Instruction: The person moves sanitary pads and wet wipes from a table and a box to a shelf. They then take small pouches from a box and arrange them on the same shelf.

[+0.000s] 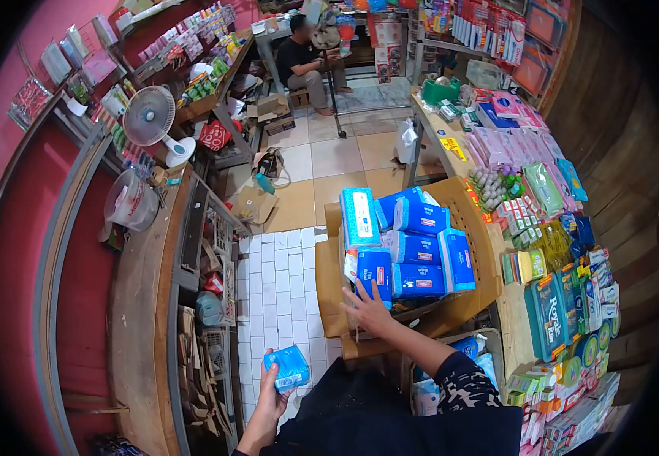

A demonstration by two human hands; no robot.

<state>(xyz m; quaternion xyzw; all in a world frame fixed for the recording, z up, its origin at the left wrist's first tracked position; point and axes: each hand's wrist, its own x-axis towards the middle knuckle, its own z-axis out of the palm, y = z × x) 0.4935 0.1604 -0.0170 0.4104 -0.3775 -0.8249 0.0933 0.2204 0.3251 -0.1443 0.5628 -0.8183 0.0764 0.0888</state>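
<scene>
My left hand [271, 397] is closed around a light blue soft pack [288, 368], held low over the white tiles. My right hand [370, 310] has its fingers spread and reaches over the lower edge of a blue tissue pack [375, 267]; whether it presses on the pack is hard to tell. Around it several more blue tissue packs [418, 280] are stacked on a tan plastic chair [470, 258]. One pack at the back left stands on end, its pale blue side [358, 218] showing.
Goods such as green Royale packs [548, 315] cover the wooden counter [462, 171] on my right. A box of plastic packs [472, 346] sits beside the chair. At left are a wooden shelf [143, 304] and a fan [151, 118]. A seated person [304, 64] is at the back.
</scene>
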